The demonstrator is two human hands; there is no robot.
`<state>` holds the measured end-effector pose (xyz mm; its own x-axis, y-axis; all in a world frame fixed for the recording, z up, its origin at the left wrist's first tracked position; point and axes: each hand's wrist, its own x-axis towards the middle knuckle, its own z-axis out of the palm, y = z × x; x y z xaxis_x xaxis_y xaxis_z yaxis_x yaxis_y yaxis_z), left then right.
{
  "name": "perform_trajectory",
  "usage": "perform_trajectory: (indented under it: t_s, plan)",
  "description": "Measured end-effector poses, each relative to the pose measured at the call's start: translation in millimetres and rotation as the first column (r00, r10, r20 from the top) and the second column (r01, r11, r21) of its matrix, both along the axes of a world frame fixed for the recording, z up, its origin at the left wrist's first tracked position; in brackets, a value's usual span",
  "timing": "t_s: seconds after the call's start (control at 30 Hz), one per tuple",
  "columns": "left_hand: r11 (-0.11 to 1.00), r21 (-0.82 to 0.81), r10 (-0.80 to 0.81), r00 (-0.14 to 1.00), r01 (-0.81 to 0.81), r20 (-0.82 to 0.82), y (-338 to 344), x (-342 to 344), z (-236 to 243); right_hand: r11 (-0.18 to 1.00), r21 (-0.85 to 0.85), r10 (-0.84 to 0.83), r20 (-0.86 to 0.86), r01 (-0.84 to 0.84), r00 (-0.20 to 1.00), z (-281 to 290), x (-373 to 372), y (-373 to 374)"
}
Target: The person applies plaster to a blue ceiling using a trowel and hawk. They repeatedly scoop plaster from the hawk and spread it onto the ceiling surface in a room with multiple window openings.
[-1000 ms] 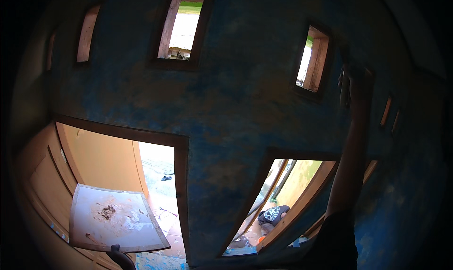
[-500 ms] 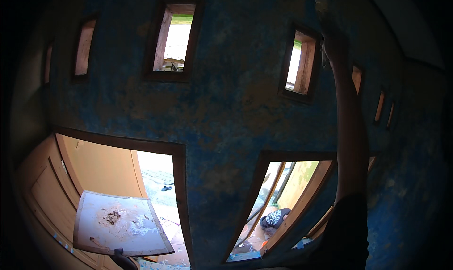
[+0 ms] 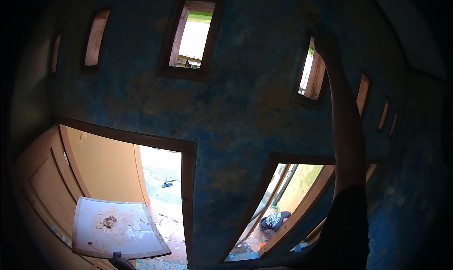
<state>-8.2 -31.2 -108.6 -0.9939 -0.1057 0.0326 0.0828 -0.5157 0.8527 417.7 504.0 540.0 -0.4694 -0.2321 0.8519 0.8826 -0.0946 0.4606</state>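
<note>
A rough blue plastered wall (image 3: 245,105) fills the view, pierced by an open doorway (image 3: 163,194), a lower window (image 3: 288,208) and small vent openings (image 3: 193,34). A flat square plaster board (image 3: 115,228) sits low at the left, a dab of mortar on it; the left hand (image 3: 118,260) grips its handle from below. The right hand (image 3: 325,46) reaches high against the wall beside a vent opening, too dark to tell its grip.

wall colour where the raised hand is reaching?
Mottled dark blue wall, patchy and worn, at the right hand; head view.
</note>
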Motion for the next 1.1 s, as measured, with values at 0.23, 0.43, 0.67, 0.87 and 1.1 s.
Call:
perform_trajectory:
  t_s: [0.23, 0.43, 0.67, 0.87, 1.1]
  plan:
    - [0.994, -0.106, 0.0, 1.0, -0.003, -0.023, 3.4, -33.0, -55.1, 0.978, -0.17, 0.117, -0.052, -0.124, 0.992, -8.2, -28.4, -65.8]
    - [1.0, -0.029, -0.012, 0.999, 0.011, -0.046, -2.4, -13.4, -30.6, 0.938, -0.317, 0.122, -0.084, -0.142, 0.989, -65.5, -50.0, -118.3]
    - [0.998, 0.024, -0.059, 0.998, 0.059, -0.022, -1.4, -10.5, -16.2, 0.904, -0.377, 0.152, -0.159, -0.202, 0.976, -20.2, -30.7, -199.8]
    - [1.0, -0.006, 0.018, 1.0, -0.018, -0.017, -14.4, 7.7, 14.0, 0.87, -0.38, 0.255, -0.198, -0.314, 0.946, -7.2, -65.0, -183.3]
    - [0.995, 0.057, -0.083, 0.994, 0.087, -0.072, -9.1, 3.0, -0.2, 0.872, -0.376, 0.269, -0.167, -0.313, 0.949, -35.7, -95.6, -166.9]
